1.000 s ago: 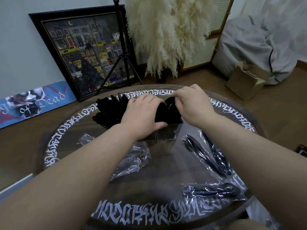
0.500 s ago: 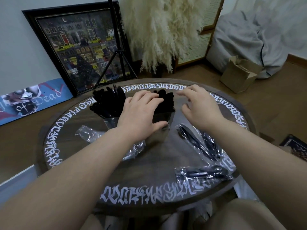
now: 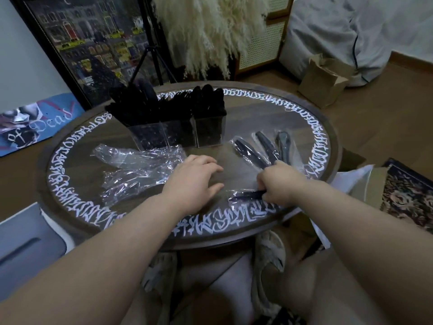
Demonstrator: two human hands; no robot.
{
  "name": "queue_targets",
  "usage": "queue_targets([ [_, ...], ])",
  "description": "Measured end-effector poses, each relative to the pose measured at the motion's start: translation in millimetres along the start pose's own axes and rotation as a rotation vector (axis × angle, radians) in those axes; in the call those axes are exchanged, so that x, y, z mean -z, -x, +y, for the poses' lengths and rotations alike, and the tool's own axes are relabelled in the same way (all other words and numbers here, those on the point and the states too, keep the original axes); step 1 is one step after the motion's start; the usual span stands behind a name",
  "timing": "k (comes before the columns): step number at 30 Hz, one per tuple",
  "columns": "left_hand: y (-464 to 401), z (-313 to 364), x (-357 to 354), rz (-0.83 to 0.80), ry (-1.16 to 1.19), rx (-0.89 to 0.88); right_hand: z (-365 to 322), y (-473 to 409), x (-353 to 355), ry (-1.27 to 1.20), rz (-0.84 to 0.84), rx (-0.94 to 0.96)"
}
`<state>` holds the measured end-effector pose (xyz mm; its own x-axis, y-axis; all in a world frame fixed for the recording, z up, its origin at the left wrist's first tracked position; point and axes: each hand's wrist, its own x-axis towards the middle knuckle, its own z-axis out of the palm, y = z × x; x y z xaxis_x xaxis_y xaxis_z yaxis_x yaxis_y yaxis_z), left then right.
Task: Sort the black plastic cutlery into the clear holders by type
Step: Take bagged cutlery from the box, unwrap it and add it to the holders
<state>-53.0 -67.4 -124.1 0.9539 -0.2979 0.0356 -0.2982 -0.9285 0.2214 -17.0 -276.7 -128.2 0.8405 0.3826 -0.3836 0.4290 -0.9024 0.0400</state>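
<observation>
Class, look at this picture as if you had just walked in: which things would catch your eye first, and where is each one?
First, the round table with white lettering round its rim. At its far side stand clear holders packed with black cutlery. Nearer, the right hand pinches a wrapped cutlery piece by the near rim, the left hand rests open beside crumpled empty wrappers, and more wrapped pieces lie to the right.

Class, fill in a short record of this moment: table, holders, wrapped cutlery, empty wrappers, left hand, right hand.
table: round table, white lettering round the rim
holders: clear holders at the far side, full of black cutlery
wrapped cutlery: wrapped pieces near the right edge
empty wrappers: wrappers in front of the holders
left hand: left hand open, over the table
right hand: right hand pinching a wrapped piece at the near edge
</observation>
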Motion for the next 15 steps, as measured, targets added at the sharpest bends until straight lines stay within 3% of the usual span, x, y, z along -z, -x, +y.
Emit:
queue_targets([
  [7,15,-8,3,-0.051,0.186,0.066,-36,-5,23,-0.384,0.214,0.144],
  [11,19,-28,12,0.065,0.373,0.256,-46,-9,33,-0.586,0.267,0.141],
  [15,23,-44,18,0.206,0.515,0.360,-59,-13,30,-0.759,0.207,0.123],
])
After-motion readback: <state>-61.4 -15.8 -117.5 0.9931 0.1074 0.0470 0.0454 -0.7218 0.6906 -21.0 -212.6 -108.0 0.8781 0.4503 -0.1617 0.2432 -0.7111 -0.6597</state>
